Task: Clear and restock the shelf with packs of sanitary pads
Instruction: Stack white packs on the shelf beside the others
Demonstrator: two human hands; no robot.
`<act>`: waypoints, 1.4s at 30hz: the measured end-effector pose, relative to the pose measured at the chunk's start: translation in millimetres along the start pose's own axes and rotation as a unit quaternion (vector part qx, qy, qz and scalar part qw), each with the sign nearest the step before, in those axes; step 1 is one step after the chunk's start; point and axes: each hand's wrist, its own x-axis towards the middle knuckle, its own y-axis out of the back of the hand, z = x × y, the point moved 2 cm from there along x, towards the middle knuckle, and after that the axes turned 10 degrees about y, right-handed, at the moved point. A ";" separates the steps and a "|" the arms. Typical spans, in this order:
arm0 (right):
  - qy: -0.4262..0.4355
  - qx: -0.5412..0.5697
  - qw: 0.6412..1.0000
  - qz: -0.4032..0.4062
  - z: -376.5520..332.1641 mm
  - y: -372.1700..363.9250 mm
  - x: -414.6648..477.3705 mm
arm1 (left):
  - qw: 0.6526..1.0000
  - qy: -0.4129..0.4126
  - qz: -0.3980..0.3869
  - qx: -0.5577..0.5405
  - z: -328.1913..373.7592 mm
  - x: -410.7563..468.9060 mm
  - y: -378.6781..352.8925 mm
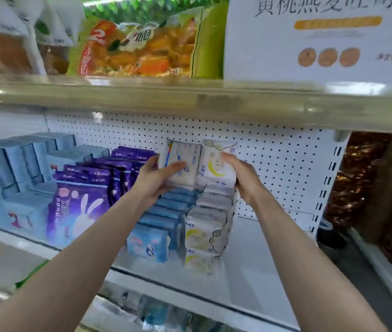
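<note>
Sanitary-pad packs, two, held side by side: fingers of the left hand [156,180] curl round the blue-printed pack [190,153], those of the right hand [244,176] round the yellow-moon pack [214,164], above the stocked rows [204,226] near the shelf [250,248] back. Probably light, soft, slippery film; best gripped across the flat faces.

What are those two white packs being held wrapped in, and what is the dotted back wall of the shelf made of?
The white packs look wrapped in thin, soft plastic film: glossy, printed, with puffy rounded edges. The back wall looks like white-painted sheet metal, judging by its even rows of punched holes; painted board cannot be ruled out.
</note>
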 end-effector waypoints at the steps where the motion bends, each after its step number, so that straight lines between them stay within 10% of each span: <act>1: 0.006 0.007 0.999 0.035 -1.1 -6.1 -6.2 | 1.000 0.005 -0.013 0.003 2.2 5.3 7.0; 16: 0.075 0.027 0.961 0.264 6.9 -27.7 -62.6 | 0.994 0.055 -0.084 -0.046 -9.8 31.0 41.1; 42: 0.035 -0.076 0.974 0.208 74.2 20.0 69.0 | 0.994 0.070 -0.045 -0.068 -40.3 128.6 5.3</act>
